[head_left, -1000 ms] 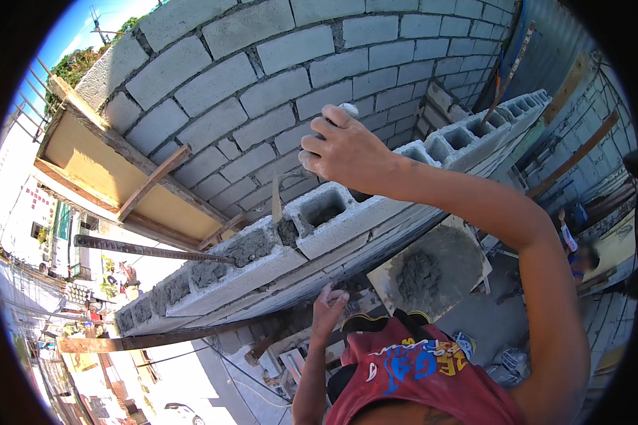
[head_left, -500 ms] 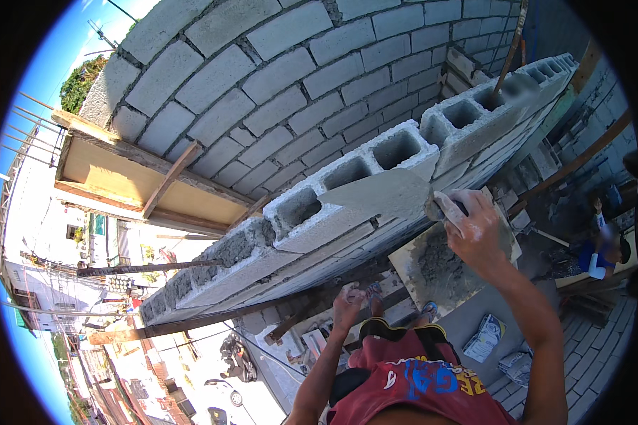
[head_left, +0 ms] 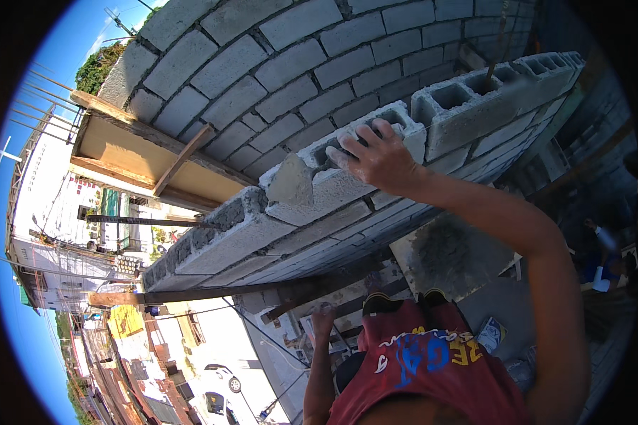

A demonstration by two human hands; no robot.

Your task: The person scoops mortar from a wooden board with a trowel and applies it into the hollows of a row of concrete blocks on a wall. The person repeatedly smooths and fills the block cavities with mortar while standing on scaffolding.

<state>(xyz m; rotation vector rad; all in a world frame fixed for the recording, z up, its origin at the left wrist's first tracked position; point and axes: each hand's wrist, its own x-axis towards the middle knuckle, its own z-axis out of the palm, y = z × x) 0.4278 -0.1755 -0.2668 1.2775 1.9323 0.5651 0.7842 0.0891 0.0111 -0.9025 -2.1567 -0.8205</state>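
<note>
My right hand (head_left: 383, 161), dusty with mortar, reaches over the top of a hollow concrete block (head_left: 319, 190) in the wall's top course. Its fingers are bent above the block's cells. Just left of them, the grey blade of a trowel (head_left: 293, 181) lies across the block's upper edge; the handle is hidden by the hand. Low beside my shorts, my left hand (head_left: 324, 320) hangs with curled fingers, and nothing shows in it. To the left, mortar (head_left: 228, 212) fills the end of the course.
A mortar board (head_left: 443, 258) with grey mortar lies below the wall. Behind stands a taller block wall (head_left: 276, 78). A timber-framed panel (head_left: 131, 152) and rusty rebar (head_left: 142, 221) project at left. Another person (head_left: 606, 265) is low at right. A street with a car (head_left: 223, 379) lies far below.
My right hand has moved left and up, from beside the wall onto its top, and the trowel blade has shifted left with it. My left hand has dropped slightly left. The view has tilted.
</note>
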